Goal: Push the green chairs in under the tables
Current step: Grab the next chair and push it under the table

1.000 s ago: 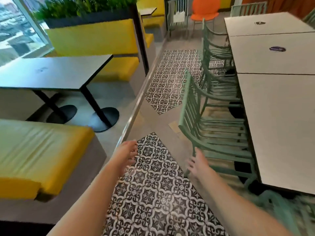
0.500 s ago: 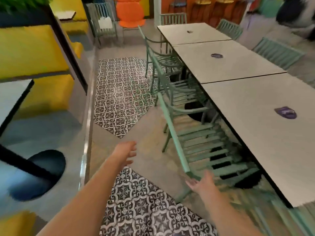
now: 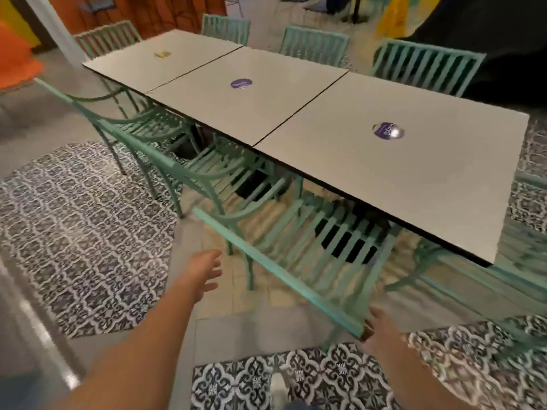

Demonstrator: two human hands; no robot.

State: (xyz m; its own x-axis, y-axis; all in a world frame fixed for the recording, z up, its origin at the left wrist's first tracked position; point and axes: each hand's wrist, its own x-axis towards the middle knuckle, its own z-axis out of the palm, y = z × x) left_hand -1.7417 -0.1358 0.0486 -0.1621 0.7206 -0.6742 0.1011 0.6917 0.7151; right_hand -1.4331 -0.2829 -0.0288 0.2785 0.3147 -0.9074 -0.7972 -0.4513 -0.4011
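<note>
While right hand grips nearest green chair top rail | left hand spread, empty | seat half under table edge

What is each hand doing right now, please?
Left hand: open, empty, hovering over the floor.
Right hand: at the end of the nearest green chair's top rail; whether it grips cannot be told.

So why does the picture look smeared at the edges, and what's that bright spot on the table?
Head view: motion blur smears the right edge and the patterned floor; the wide lens bends the row of tables; a ceiling light glares off the purple sticker. The right hand on the near chair stays fairly sharp.
</note>
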